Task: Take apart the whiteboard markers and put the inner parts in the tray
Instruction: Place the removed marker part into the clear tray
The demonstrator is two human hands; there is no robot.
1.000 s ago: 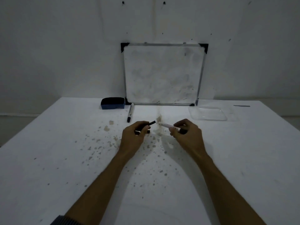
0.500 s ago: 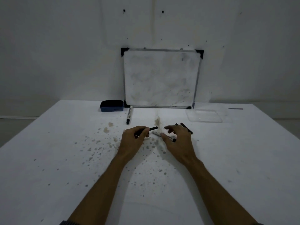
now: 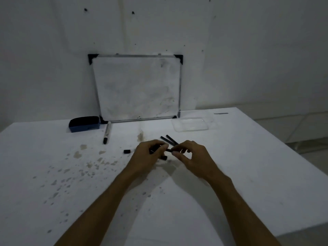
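Note:
My left hand [image 3: 148, 156] is closed around a short black marker part [image 3: 168, 150] just above the table. The thumb and forefinger of my right hand [image 3: 192, 157] pinch that part's right end. Two thin black inner sticks [image 3: 169, 139] lie side by side on the table just behind my fingers. A small black cap [image 3: 126, 151] rests to the left of my left hand, and another black piece [image 3: 164, 158] shows under it. One whole marker [image 3: 107, 132] lies farther back left. The clear plastic tray [image 3: 193, 128] sits at the back right and looks empty.
A whiteboard [image 3: 136, 87] leans against the wall at the back of the white table [image 3: 248, 166]. A blue eraser [image 3: 84, 123] lies to its left. Brown stains [image 3: 88, 164] speckle the table's left half. The table's right edge drops off nearby.
My right hand no longer holds the white marker barrel; it now pinches the black part held by my left hand. A black cap now lies on the table at the left.

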